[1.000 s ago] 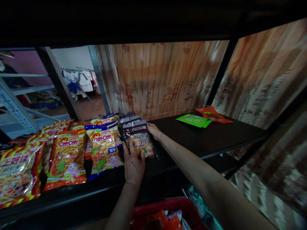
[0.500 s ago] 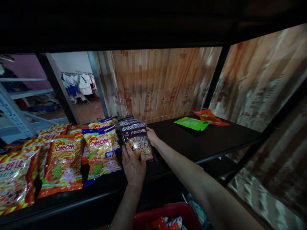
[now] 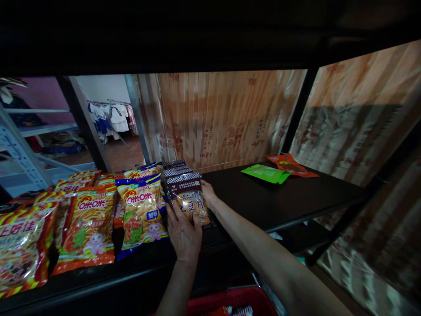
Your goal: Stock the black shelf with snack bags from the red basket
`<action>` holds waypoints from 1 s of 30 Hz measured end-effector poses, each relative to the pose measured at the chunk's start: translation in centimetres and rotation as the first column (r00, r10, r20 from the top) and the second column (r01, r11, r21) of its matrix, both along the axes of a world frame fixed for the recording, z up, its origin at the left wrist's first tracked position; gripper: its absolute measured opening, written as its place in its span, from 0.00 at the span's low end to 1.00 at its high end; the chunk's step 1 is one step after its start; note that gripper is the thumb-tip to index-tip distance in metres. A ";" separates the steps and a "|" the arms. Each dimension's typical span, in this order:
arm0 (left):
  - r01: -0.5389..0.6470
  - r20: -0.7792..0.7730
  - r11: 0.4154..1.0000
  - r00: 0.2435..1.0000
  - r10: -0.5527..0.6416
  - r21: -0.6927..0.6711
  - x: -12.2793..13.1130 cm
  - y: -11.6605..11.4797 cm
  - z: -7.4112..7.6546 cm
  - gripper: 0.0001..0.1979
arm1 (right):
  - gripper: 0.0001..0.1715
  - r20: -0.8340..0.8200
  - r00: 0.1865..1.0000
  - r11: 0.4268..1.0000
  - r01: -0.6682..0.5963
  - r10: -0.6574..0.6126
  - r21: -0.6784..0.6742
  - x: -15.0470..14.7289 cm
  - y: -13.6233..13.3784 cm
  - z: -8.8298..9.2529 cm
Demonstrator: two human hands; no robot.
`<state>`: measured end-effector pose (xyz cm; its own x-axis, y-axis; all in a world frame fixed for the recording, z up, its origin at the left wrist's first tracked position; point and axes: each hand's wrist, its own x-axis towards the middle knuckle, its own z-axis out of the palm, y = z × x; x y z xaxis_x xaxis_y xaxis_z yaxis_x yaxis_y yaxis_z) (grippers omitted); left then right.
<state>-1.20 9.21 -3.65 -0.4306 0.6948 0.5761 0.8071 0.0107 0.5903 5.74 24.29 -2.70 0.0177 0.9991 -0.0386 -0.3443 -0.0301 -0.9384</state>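
A brown snack bag with a checkered top [image 3: 188, 196] lies at the front of a short row of like bags on the black shelf [image 3: 263, 206]. My left hand [image 3: 183, 232] rests on the bag's lower edge, fingers spread flat over it. My right hand [image 3: 208, 194] presses against the bag's right side, fingers curved along it. Right beside the bag on the left lies a blue and yellow snack bag [image 3: 141, 210].
Orange snack bags [image 3: 86, 228] and a red and yellow bag [image 3: 19, 245] fill the shelf's left part. A green packet [image 3: 265, 173] and an orange packet [image 3: 291, 164] lie at the back right. A red basket [image 3: 230, 303] sits below. Patterned curtain behind.
Both hands have stayed on the brown bag, shifting it slightly. The view has moved a little, so the basket shows less.
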 end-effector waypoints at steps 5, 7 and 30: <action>-0.021 -0.027 1.000 0.999 0.021 0.020 0.1 0.0 -0.2 0.32 | 0.19 -0.028 0.999 1.000 0.018 -0.019 -0.005 0.0 -0.1 -0.1; -0.028 -0.043 0.999 0.999 0.029 0.034 0.1 -0.1 -0.2 0.32 | 0.18 -0.025 1.000 1.000 0.014 -0.014 -0.015 0.0 0.0 -0.2; -0.065 -0.202 0.994 0.976 0.082 0.090 0.2 -0.4 -0.2 0.29 | 0.15 0.029 0.992 0.992 0.124 -0.124 -0.006 -0.1 -1.4 -0.7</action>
